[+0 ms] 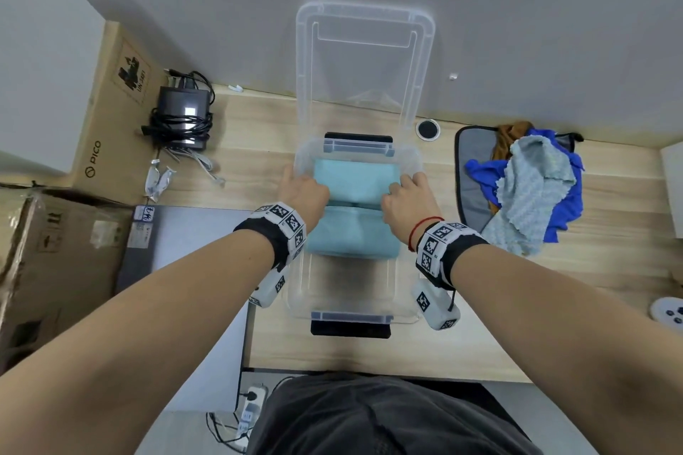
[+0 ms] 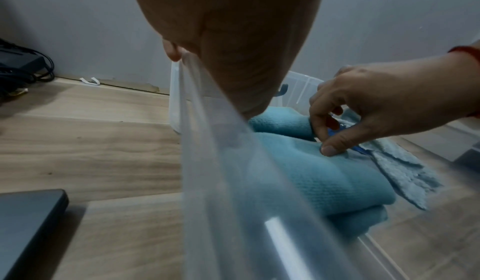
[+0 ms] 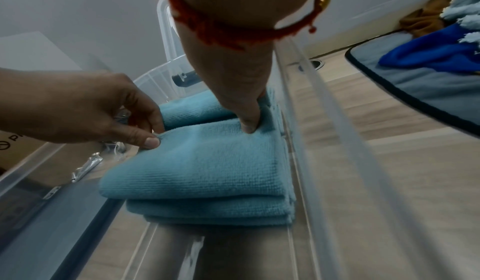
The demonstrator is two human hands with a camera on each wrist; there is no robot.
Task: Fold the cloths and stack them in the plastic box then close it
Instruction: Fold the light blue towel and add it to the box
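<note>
A clear plastic box stands mid-table, its lid leaning upright against the wall behind it. Inside lies a folded teal cloth, with another teal fold behind it at the far end. My left hand pinches the near cloth's far left corner, thumb on top. My right hand pinches its far right corner, thumb pressed on top and fingers tucked behind the edge. The near half of the box holds nothing.
A pile of unfolded cloths, light blue, royal blue and brown, lies on a grey mat to the right. A power adapter with cables, cardboard boxes and a dark laptop are on the left. A white controller sits far right.
</note>
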